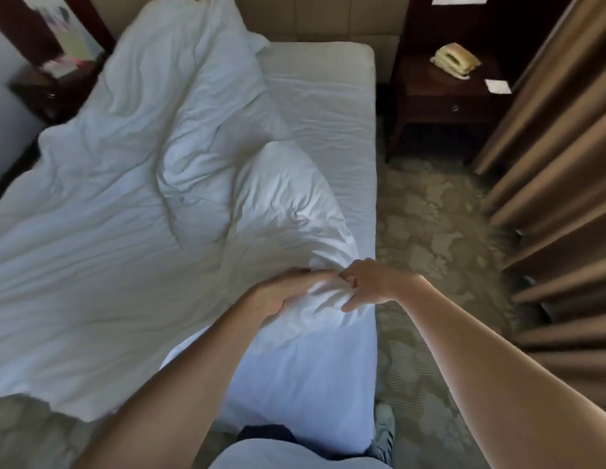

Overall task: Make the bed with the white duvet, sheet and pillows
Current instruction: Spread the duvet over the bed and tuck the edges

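Early stage: both hands, left hand [288, 289] & right hand [369, 282], grip bunched duvet [91, 231] corner; sheet [328, 106] on, pillows [210, 157] unplaced, duvet unspread.

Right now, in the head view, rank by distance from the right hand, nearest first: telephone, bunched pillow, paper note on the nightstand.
1. Bunched pillow: in the right hand's grip at the bed's edge.
2. Telephone: on the far nightstand, up right.
3. Paper note: beside the telephone; too close to rank them.
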A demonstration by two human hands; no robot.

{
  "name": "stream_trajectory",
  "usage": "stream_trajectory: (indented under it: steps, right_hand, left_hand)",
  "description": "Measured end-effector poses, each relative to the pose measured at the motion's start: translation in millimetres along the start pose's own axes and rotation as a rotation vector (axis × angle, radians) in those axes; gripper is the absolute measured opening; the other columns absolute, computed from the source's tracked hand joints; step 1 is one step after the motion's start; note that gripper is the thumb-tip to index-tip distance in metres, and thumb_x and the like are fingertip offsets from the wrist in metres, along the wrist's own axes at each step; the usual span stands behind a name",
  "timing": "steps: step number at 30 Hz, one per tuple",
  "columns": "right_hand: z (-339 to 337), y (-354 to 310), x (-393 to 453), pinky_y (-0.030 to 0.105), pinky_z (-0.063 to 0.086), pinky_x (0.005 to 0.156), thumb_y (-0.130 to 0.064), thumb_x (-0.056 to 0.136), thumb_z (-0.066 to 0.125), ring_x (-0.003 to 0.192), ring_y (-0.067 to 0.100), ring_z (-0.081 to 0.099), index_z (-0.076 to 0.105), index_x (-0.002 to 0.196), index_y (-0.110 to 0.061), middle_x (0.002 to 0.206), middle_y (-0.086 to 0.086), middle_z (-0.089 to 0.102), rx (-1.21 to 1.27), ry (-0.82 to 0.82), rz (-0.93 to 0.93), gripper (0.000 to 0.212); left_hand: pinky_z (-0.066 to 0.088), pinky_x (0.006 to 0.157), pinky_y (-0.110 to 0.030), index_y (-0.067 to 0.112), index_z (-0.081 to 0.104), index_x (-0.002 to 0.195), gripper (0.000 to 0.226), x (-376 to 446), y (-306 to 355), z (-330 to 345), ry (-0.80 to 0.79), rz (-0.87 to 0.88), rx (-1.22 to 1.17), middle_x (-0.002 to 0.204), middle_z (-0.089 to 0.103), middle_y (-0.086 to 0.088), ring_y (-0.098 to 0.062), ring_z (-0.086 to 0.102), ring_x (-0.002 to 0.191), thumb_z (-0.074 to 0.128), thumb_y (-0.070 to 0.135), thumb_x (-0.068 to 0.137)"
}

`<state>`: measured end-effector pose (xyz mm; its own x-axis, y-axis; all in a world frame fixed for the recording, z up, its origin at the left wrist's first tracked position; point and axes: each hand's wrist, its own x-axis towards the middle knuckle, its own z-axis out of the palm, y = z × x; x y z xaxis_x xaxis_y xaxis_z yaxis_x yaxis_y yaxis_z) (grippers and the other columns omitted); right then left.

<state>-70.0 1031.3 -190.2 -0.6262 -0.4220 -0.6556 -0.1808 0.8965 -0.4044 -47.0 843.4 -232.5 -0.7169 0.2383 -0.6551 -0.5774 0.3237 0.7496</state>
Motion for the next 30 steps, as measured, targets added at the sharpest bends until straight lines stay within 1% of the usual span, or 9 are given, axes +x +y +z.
stream_trajectory:
  steps: [4,7,10,14,16,20,23,28,30]
  right_hand:
    - [8.0,22.9,-2.1,0.031,0.050,0.067,-0.031,0.074,0.078,0.086,0.022,0.057,0.062,0.104,-0.011,0.086,-0.002,0.058,-0.037,-0.006,-0.122,0.039]
    - [7.8,35.6,-6.8,0.038,0.055,0.081,-0.030,0.073,0.078,0.094,0.020,0.060,0.061,0.114,-0.020,0.102,-0.001,0.063,-0.077,-0.040,-0.198,0.045]
    - [6.7,37.3,-6.9,0.038,0.055,0.083,-0.031,0.068,0.081,0.096,0.019,0.059,0.056,0.121,-0.033,0.107,-0.005,0.060,-0.077,-0.053,-0.273,0.058]
    - [1.4,10.2,0.9,0.038,0.054,0.085,-0.031,0.069,0.082,0.101,0.022,0.059,0.038,0.144,-0.037,0.124,0.002,0.053,-0.231,-0.081,-0.368,0.087]
    - [-0.3,-14.3,3.6,0.038,0.053,0.087,-0.034,0.067,0.083,0.109,0.022,0.058,0.033,0.144,-0.041,0.127,-0.001,0.051,-0.364,-0.102,-0.447,0.092]
    - [11.1,-68.9,11.7,0.037,0.044,0.098,-0.053,0.060,0.084,0.131,0.016,0.040,0.024,0.149,-0.039,0.142,-0.007,0.039,-0.673,-0.086,-0.704,0.109]
    - [14.3,-96.5,23.6,0.034,0.033,0.110,-0.057,0.063,0.081,0.138,0.014,0.034,0.042,0.143,-0.029,0.150,-0.007,0.038,-0.879,-0.109,-0.834,0.093]
    - [16.8,-116.8,40.1,0.037,0.049,0.091,-0.040,0.085,0.070,0.110,0.025,0.060,0.067,0.110,-0.021,0.113,0.001,0.067,-0.896,-0.097,-0.851,0.032]
    - [10.4,-114.0,45.7,0.034,0.049,0.087,-0.042,0.087,0.067,0.108,0.029,0.062,0.067,0.115,-0.020,0.113,0.005,0.067,-0.881,-0.073,-0.786,0.036]
  left_hand:
    - [0.049,0.102,-0.035,0.025,0.070,0.115,0.065,-8.2,5.2,30.6,0.031,0.030,0.103,0.112,0.072,0.004,-0.011,0.065,0.110,0.083,0.059,0.062]
    - [0.048,0.096,-0.035,0.013,0.064,0.107,0.053,-16.0,1.4,54.0,0.020,0.095,0.218,0.104,0.067,-0.003,-0.012,0.062,0.103,0.081,0.046,0.070]
    - [0.049,0.100,-0.041,0.018,0.060,0.110,0.055,-26.2,-5.5,58.0,0.080,0.088,0.327,0.109,0.066,-0.001,-0.013,0.062,0.106,0.085,0.045,0.069]
    - [0.052,0.082,-0.025,0.016,0.059,0.122,0.056,-60.0,-13.0,64.2,0.413,-0.010,0.192,0.108,0.067,0.002,-0.009,0.062,0.097,0.083,0.035,0.075]
    - [0.050,0.072,-0.023,0.018,0.059,0.122,0.053,-79.9,-25.8,65.6,0.447,-0.082,0.087,0.110,0.069,-0.003,-0.013,0.063,0.094,0.080,0.037,0.077]
    - [0.052,0.089,-0.031,0.024,0.062,0.123,0.041,-143.1,-56.9,50.6,0.453,-0.048,-0.183,0.118,0.069,-0.004,-0.016,0.065,0.105,0.075,0.032,0.084]
    - [0.056,0.083,-0.029,0.015,0.063,0.123,0.035,-186.2,-82.0,42.3,0.502,0.023,-0.500,0.118,0.069,-0.007,-0.020,0.066,0.106,0.070,0.024,0.089]
    - [0.057,0.076,-0.035,0.009,0.068,0.117,0.048,-189.0,-99.3,32.8,0.462,0.061,-0.691,0.107,0.073,-0.012,-0.024,0.070,0.096,0.083,0.029,0.076]
    - [0.058,0.078,-0.036,0.011,0.067,0.117,0.067,-182.4,-97.4,21.9,0.468,0.046,-0.744,0.105,0.074,-0.009,-0.023,0.071,0.095,0.090,0.041,0.062]
